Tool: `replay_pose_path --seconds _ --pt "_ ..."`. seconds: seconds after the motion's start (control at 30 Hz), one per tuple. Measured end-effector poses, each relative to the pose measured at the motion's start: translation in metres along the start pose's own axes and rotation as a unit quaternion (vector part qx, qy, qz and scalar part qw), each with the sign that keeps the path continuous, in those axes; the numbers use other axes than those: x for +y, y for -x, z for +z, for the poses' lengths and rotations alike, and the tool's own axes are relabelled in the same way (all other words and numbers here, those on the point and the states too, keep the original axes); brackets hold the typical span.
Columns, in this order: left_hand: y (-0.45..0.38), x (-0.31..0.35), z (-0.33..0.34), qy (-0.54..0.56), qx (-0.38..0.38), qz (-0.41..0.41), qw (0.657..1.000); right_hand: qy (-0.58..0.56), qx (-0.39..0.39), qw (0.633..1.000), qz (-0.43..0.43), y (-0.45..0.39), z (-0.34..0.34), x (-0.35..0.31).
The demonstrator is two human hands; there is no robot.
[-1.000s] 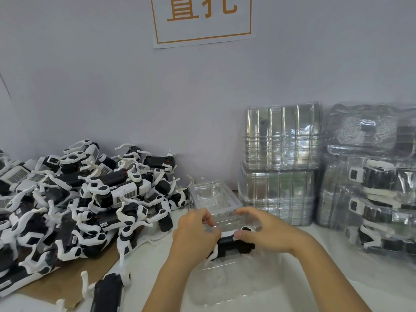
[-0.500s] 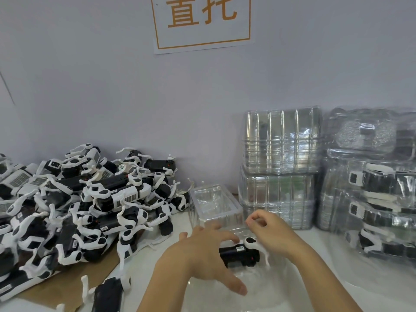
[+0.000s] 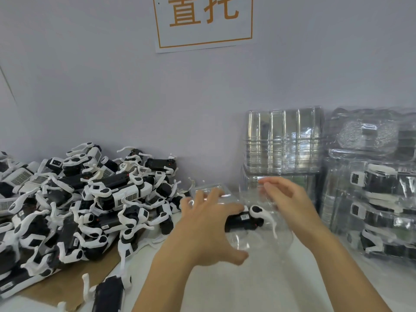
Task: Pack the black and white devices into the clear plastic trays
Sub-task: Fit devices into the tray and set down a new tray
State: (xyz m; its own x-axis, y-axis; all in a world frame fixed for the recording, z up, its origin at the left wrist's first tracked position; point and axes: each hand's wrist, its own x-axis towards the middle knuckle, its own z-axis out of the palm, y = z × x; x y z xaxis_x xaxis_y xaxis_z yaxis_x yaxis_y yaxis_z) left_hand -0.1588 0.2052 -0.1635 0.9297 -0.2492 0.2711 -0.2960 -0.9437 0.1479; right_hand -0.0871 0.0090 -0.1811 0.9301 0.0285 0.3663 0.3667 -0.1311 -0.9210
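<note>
Devices in black and white lie heaped at the left in one pile point(image 3: 74, 206), too tangled to count, partly on a brown cardboard sheet point(image 3: 67, 287). One device point(image 3: 245, 218) lies in the clear plastic tray point(image 3: 258, 242) at the middle of the white table point(image 3: 258, 289), between the two hands. One more device point(image 3: 108, 293) lies alone at the near edge. The left hand point(image 3: 207, 230) hovers over the tray's left side, fingers spread and holding nothing. The right hand point(image 3: 290, 203) hangs above the tray's right side, fingers loosely bent, gripping nothing. Behind the tray stands one empty tray point(image 3: 211, 194). Two stacks of empty trays point(image 3: 283, 143) sit one upon the other against the wall. At the far right stands one stack of packed trays point(image 3: 378, 199); four layers with devices show. One paper sign point(image 3: 203, 21) hangs on the wall.
</note>
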Motion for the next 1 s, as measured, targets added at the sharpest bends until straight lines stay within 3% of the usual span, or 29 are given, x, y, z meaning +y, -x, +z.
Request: replay_pose_path --seconds 0.13,0.4,1.0 --pt "-0.004 0.001 0.000 -0.088 0.118 -0.009 0.989 0.031 -0.074 0.996 -0.035 0.003 0.002 -0.014" --pt "-0.003 0.005 0.006 -0.112 0.223 -0.003 0.968 0.029 -0.030 0.992 -0.118 0.005 0.006 -0.014" --pt "-0.006 0.005 0.012 -0.088 0.297 -0.007 0.951 0.028 0.014 0.992 -0.121 0.004 0.014 -0.019"
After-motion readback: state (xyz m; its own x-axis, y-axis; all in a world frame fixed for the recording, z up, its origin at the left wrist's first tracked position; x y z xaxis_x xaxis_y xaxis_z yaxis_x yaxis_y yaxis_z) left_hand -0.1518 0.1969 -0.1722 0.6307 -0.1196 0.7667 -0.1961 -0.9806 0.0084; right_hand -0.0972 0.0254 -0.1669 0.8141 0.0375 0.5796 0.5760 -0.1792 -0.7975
